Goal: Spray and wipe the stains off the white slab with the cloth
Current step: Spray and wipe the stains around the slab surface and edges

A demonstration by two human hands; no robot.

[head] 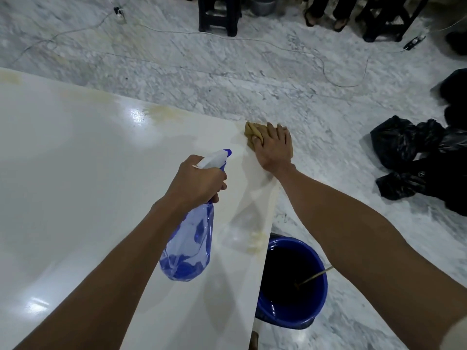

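Left hand gripping spray bottle; right hand seemingly flat on cloth, slab corner.

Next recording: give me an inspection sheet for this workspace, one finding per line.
Surface: white slab, glossy; yellowish stains near far edge and near right edge.
Job's things: spray bottle, blue, lifted above the slab; cloth at the slab's corner.
Clutter: blue bucket on the floor beside the slab; black bags.
Hands: left hand grips the bottle neck; right hand presses the cloth, fingers flat.
Cables: white cords across the floor.
Surroundings: marble floor, dark stool, people's feet.
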